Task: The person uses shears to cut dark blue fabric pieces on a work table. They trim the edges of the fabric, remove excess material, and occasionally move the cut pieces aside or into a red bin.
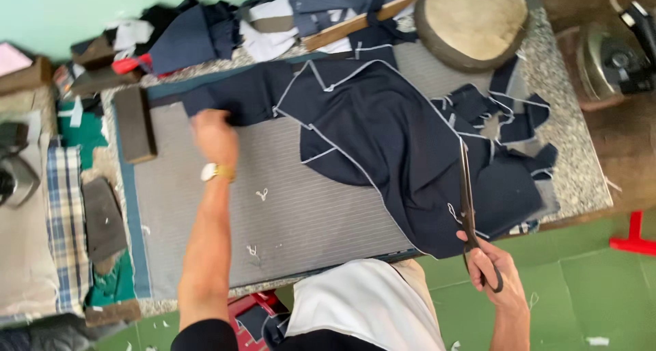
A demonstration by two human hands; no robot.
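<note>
I am gripping the scissors [469, 207] in my right hand [495, 272], blades lying on the half-trimmed navy fabric [403, 146] mid-frame; my left hand [215, 138], blurred, is pressing its upper-left end, offcuts [509, 112] piling upper right.

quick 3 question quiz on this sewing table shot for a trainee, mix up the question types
1. True or false: the right hand holds scissors over the navy fabric.
2. The left hand rests on: A) the round pad, B) the edge of the navy fabric, C) the plaid cloth.
3. Fill in: the left wrist wears a gold ____.

Key
1. True.
2. B; the round pad lies at the far side of the table, the plaid cloth off to the left.
3. Watch.
</note>
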